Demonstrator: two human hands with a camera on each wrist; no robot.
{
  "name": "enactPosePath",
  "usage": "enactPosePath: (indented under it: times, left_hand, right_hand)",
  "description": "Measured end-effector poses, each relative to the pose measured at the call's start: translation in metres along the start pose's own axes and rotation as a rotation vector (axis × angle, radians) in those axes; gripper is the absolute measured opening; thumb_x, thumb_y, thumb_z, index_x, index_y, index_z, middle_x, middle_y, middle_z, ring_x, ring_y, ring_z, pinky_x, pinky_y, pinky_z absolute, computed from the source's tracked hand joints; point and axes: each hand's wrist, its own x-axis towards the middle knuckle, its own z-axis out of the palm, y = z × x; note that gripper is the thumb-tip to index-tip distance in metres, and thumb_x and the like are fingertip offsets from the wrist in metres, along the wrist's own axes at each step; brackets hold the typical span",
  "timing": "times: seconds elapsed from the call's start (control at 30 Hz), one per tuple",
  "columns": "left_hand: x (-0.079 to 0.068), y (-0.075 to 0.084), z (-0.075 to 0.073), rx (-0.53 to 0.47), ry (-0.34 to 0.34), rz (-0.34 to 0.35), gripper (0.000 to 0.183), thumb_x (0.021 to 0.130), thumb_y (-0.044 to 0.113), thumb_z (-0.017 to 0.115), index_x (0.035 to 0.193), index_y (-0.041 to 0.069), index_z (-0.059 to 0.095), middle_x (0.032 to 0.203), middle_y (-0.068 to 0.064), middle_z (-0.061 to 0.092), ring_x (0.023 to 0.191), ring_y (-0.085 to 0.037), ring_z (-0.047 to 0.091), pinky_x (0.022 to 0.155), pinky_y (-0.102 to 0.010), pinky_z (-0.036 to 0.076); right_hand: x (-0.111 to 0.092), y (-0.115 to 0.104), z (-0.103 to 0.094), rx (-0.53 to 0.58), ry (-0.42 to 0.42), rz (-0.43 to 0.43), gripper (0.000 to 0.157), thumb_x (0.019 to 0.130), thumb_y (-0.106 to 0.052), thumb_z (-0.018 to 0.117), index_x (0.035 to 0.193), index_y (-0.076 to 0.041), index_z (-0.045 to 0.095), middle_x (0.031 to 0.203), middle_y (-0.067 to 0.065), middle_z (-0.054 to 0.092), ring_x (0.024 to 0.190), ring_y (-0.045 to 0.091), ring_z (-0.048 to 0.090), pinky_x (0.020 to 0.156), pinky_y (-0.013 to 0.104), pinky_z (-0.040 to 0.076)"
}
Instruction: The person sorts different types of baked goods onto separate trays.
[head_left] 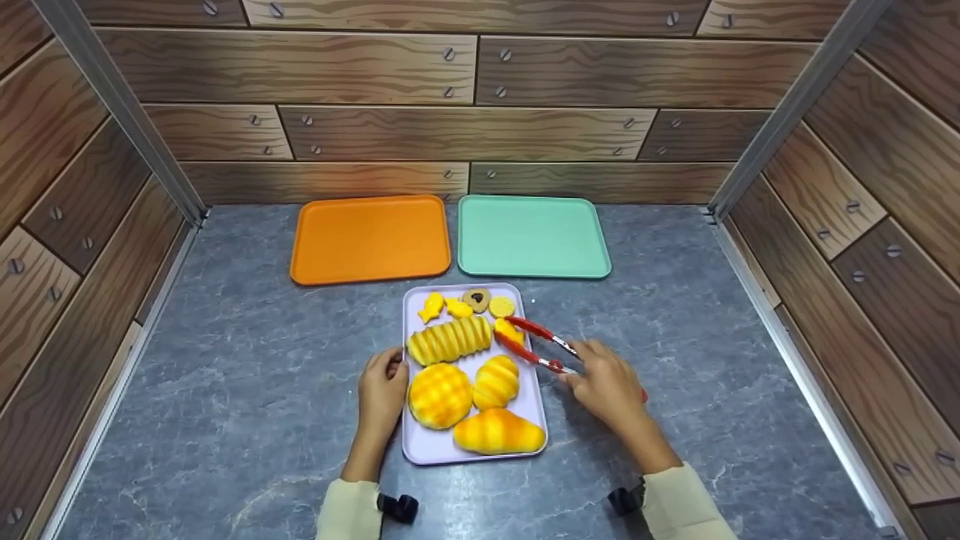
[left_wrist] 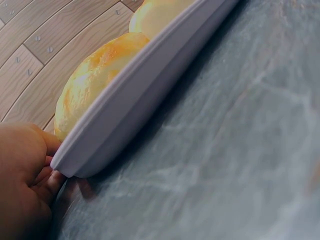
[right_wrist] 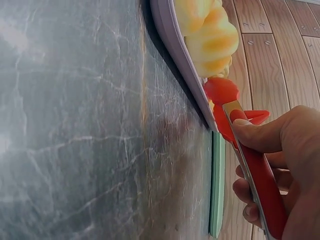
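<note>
My left hand (head_left: 381,394) holds the left rim of a lilac tray (head_left: 429,448), fingers at the edge in the left wrist view. In my right hand (head_left: 609,382) is a pair of red and metal tongs (right_wrist: 257,180), its tips spread around a small yellow piece (head_left: 510,330) at the tray's right side. On the tray lie a long ridged bread (head_left: 450,340), a round checkered bun (head_left: 440,396), a striped roll (head_left: 496,382) and an oblong bread (head_left: 499,432). Along its far end are small yellow fish-shaped pieces (head_left: 431,307), a heart-centred cookie (head_left: 476,300) and a round yellow cookie (head_left: 501,307).
Behind the lilac tray, an orange tray (head_left: 371,238) lies at left and a mint green tray (head_left: 532,236) at right, side by side. Wood-patterned walls (head_left: 375,67) enclose the grey marbled table (head_left: 247,390) on the back and both sides.
</note>
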Motion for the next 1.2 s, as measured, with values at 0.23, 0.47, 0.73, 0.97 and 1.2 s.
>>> enactPosePath:
  times: [0.23, 0.47, 0.73, 0.97, 1.2]
  left_hand:
    - [0.0, 0.0, 0.001, -0.003, 0.0, -0.003, 0.028, 0.093, 0.005, 0.062, 0.119, -0.001, 0.071, 0.104, -0.012, 0.067, 0.091, -0.021, 0.063, 0.082, -0.036, 0.053]
    - [0.0, -0.001, 0.002, 0.007, -0.003, 0.005, 0.027, 0.093, 0.005, 0.062, 0.118, -0.002, 0.071, 0.104, -0.012, 0.068, 0.091, -0.021, 0.063, 0.082, -0.035, 0.053]
    - [0.0, -0.001, 0.0, 0.005, -0.009, -0.004, 0.027, 0.094, 0.006, 0.062, 0.119, -0.001, 0.071, 0.105, -0.012, 0.068, 0.092, -0.022, 0.063, 0.084, -0.037, 0.053]
    - [0.001, -0.002, -0.001, -0.008, -0.008, 0.0, 0.027, 0.094, 0.006, 0.062, 0.119, 0.0, 0.071, 0.105, -0.012, 0.068, 0.092, -0.022, 0.063, 0.084, -0.037, 0.053]
    - [0.002, -0.002, -0.001, -0.003, -0.006, -0.004, 0.028, 0.093, 0.006, 0.063, 0.119, 0.0, 0.071, 0.104, -0.012, 0.068, 0.091, -0.021, 0.064, 0.083, -0.036, 0.054]
  right_hand:
    - [0.006, -0.004, -0.006, 0.047, -0.016, 0.054, 0.054, 0.082, -0.023, 0.083, 0.129, -0.005, 0.066, 0.112, 0.01, 0.066, 0.091, 0.03, 0.062, 0.081, 0.05, 0.053]
    - [0.021, -0.008, -0.006, 0.096, 0.013, 0.063, 0.051, 0.083, -0.02, 0.082, 0.128, -0.004, 0.066, 0.117, 0.011, 0.067, 0.098, 0.033, 0.064, 0.086, 0.052, 0.052]
    - [0.048, -0.022, 0.0, 0.102, 0.009, 0.06, 0.053, 0.085, -0.025, 0.08, 0.131, -0.005, 0.065, 0.117, 0.011, 0.066, 0.099, 0.034, 0.065, 0.086, 0.052, 0.052]
    - [0.078, -0.038, 0.015, 0.116, 0.033, 0.022, 0.053, 0.084, -0.025, 0.081, 0.13, -0.003, 0.065, 0.113, 0.013, 0.066, 0.1, 0.036, 0.066, 0.086, 0.053, 0.052]
    - [0.109, -0.054, 0.027, 0.108, -0.009, -0.002, 0.056, 0.089, -0.029, 0.076, 0.137, -0.005, 0.06, 0.127, 0.016, 0.063, 0.111, 0.038, 0.064, 0.095, 0.055, 0.05]
